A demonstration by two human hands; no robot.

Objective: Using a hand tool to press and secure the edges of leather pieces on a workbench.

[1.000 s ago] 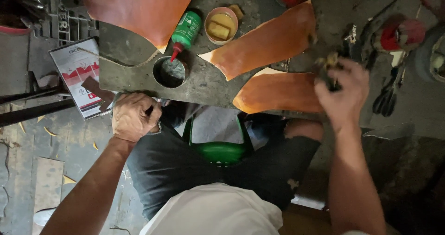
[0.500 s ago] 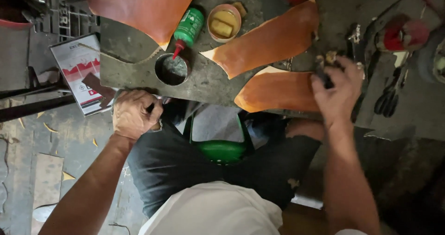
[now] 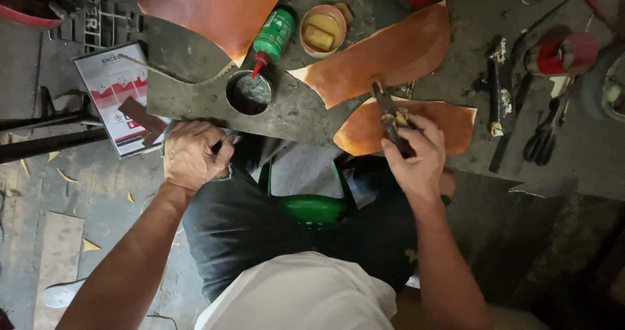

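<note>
right hand (image 3: 416, 157): fingers clamped round a dark-handled brush (image 3: 390, 116), bristle end lying on the lower orange leather piece (image 3: 449, 125)
left hand (image 3: 194, 155): fisted at the near edge of the grey stone slab (image 3: 293, 108), something dark and small in the grip, can't tell what
upper leather piece (image 3: 390, 53): on slab, just above the lower one, tips near touching
round tin (image 3: 248, 93): in slab, left of brush
green glue bottle (image 3: 272, 35): tilted, red nozzle at tin rim
small tub (image 3: 322, 30): yellowish contents, right of bottle
scissors (image 3: 543, 134): far right on bench
big leather sheet (image 3: 215, 7): top centre
</note>
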